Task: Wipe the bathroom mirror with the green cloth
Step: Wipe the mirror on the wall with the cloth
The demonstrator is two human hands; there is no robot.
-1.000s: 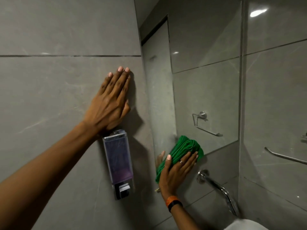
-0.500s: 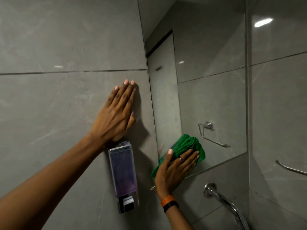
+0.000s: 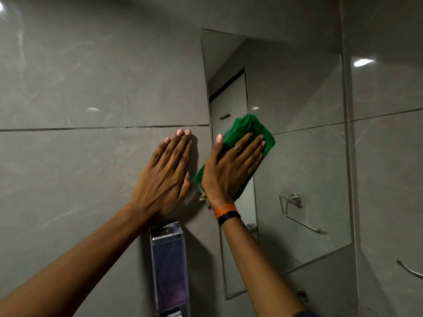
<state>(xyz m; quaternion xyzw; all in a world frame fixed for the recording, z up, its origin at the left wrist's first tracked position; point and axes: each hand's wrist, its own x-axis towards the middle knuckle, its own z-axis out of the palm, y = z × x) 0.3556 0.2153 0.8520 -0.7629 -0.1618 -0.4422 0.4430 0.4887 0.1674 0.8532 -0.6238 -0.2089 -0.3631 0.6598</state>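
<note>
Higher up the mirror (image 3: 297, 156) now, right hand (image 3: 229, 170) presses green cloth (image 3: 249, 129) flat-palmed; left hand (image 3: 167, 177) lies open on wall.

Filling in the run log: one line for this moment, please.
step: wiping | right hand: flat on green cloth against mirror, left edge | left hand: braced on wall tile

left hand (image 3: 168, 172) on wall left of mirror (image 3: 297, 156), soap dispenser (image 3: 169, 266) below
</note>
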